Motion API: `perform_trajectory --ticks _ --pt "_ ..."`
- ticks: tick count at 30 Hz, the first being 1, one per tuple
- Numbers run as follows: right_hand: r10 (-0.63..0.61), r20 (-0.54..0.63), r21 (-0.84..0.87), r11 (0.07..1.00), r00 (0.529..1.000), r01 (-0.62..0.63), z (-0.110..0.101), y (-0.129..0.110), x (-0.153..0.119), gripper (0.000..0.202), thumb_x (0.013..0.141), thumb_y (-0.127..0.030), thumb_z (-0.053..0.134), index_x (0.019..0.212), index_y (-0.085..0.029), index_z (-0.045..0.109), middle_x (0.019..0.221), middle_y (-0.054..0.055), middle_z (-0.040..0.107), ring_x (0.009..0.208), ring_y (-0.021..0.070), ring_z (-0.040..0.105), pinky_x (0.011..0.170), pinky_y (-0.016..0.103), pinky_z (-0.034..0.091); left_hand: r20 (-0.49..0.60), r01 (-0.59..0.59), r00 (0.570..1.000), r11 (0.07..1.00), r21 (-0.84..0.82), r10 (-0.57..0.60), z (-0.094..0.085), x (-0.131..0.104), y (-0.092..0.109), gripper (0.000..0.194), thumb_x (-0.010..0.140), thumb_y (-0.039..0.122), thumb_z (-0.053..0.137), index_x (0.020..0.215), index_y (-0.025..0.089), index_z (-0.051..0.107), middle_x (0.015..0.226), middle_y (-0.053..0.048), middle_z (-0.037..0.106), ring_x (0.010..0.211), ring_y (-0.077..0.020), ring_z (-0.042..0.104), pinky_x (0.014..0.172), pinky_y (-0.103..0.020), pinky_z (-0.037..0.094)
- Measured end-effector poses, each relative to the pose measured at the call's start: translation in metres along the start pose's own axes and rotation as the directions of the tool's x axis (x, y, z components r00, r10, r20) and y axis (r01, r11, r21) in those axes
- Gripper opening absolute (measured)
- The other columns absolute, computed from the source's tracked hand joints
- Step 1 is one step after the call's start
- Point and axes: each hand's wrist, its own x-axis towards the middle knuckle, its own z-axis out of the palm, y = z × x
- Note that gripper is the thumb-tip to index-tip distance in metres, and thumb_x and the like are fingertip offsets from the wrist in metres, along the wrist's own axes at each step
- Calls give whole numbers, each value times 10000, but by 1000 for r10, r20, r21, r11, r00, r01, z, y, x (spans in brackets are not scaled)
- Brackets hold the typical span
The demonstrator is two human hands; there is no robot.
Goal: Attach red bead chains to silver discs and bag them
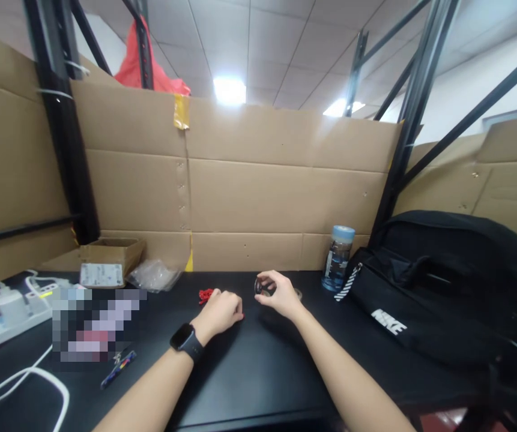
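Near the middle of the black table (258,372), my right hand (278,292) pinches a small dark round object (258,287) between thumb and fingers. What that object is cannot be made out. My left hand (222,311), with a dark watch (183,337) on its wrist, rests low over the table with its fingers curled inward; anything inside them is hidden. Just behind the left hand lies a small red item (205,295), partly covered by it. A pale ring-shaped thing (298,294) shows in part behind my right hand.
A blue-lidded bottle (338,259) and a black bag (420,300) stand at the right. An open cardboard box (123,255), clear plastic (154,276), a power strip (15,324) with white cables and a patterned strap (118,369) lie left. Cardboard (249,198) walls the back.
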Motion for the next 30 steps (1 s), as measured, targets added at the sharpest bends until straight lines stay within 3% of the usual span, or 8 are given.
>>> perform_trajectory --ticks 3,6,10,13,20,30 --pt "11 13 22 1000 1000 -11 3 1 -1 497 618 -182 832 1089 -216 680 1027 46 719 883 194 696 741 304 541 -72 -1 997 998 -64 -3 1 1 -2 112 855 262 677 752 218 692 813 -11 764 824 -222 700 820 -333 385" --pt "69 32 110 991 997 -72 7 3 -2 510 623 -186 832 1106 -212 673 1050 58 716 883 199 699 734 310 557 -179 -27 984 959 -283 -25 2 5 -6 92 872 283 659 806 225 685 789 12 758 770 -186 695 810 -305 422" --pt "139 129 275 946 982 -170 11 3 -4 546 627 -240 864 1133 -203 661 1090 77 703 877 201 711 752 329 579 -224 -43 967 796 -604 -118 5 12 -12 106 809 310 719 809 204 708 832 -16 774 802 -186 718 758 -263 491" --pt "148 181 361 910 972 -205 13 0 -5 575 609 -269 894 1129 -201 659 1117 84 689 919 214 717 802 353 588 -200 -35 966 682 -730 -165 7 16 -14 192 764 304 756 918 190 749 877 -38 789 856 -208 737 801 -275 530" --pt "146 206 476 849 968 -230 14 -9 -4 592 599 -288 915 1122 -200 652 1131 84 677 929 216 721 846 375 592 -291 -116 947 702 -703 -134 6 13 -4 156 834 322 690 895 211 782 930 -37 791 890 -210 731 851 -287 532" --pt "115 243 497 838 963 -225 11 -9 -5 610 608 -302 917 1144 -200 643 1155 89 676 944 225 729 861 384 598 -344 -108 926 765 -635 -154 11 14 1 139 850 321 670 886 229 767 918 -24 779 886 -202 710 873 -290 506"
